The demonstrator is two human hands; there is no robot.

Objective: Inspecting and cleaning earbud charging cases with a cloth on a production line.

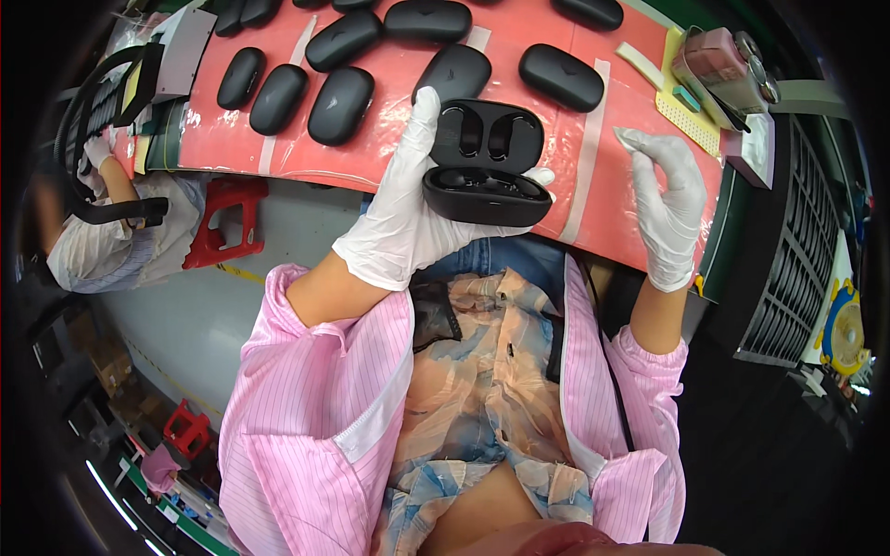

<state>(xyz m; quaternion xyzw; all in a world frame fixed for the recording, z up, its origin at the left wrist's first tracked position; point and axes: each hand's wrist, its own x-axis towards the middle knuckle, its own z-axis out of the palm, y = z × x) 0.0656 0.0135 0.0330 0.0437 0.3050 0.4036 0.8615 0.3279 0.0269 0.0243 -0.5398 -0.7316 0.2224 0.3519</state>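
Observation:
My left hand [394, 218], in a white glove, holds up a black earbud charging case [487, 204] above the table's near edge. The case's lid is raised, and two dark, elongated hollows show in its inner face. Its lower half lies across my palm and fingers. Off to the right, my right hand [671, 204], also gloved, is over the mat with thumb and forefinger brought together. Whether the fingertips pinch anything is too small to tell. Several closed black cases lie beyond, among them one case [341, 105] left of my hand and another case [561, 78] farther right.
Beneath the cases lies a red mat [218, 139] with pale tape strips. At the right stand a yellow perforated pad [688, 120], a green block [686, 98] and a pink container [716, 60]. A co-worker's gloved hand [97, 151] and a red stool [227, 222] are at left.

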